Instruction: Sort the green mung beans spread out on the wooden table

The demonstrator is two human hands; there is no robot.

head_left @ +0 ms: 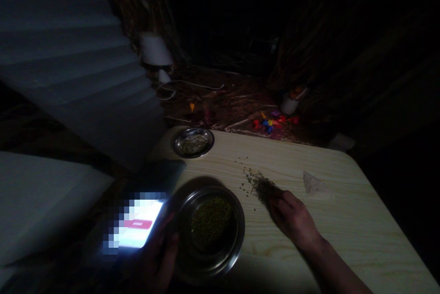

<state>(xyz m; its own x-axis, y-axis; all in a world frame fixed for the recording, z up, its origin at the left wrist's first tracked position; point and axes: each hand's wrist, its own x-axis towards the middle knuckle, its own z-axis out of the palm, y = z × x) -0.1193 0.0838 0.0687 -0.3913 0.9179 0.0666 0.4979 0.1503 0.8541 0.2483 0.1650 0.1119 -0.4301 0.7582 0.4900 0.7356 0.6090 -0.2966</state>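
Observation:
My right hand (pixel 295 218) is over the table, fingers curled and pressed together at a small pile of dark seeds (pixel 252 182). Its fingertips are in shadow, so what they pinch is unclear. A few thin stalk-like bits lie among the seeds. In deep shadow at the lower left, my left hand (pixel 163 253) is between a lit phone (pixel 140 225) and the left rim of a wide metal bowl (pixel 237 243). Whether it grips either one is not clear. Greenish, bean-like grains (pixel 211 218) lie inside the bowl.
A smaller metal dish (pixel 211 138) with pale bits stands at the far left of the wooden table (pixel 275 257). A greyish patch (pixel 312 183) lies to the right. Beyond are a white lamp (pixel 155 50), a cable (pixel 199 84), colourful small pieces (pixel 270 124) and a white cup (pixel 289 104).

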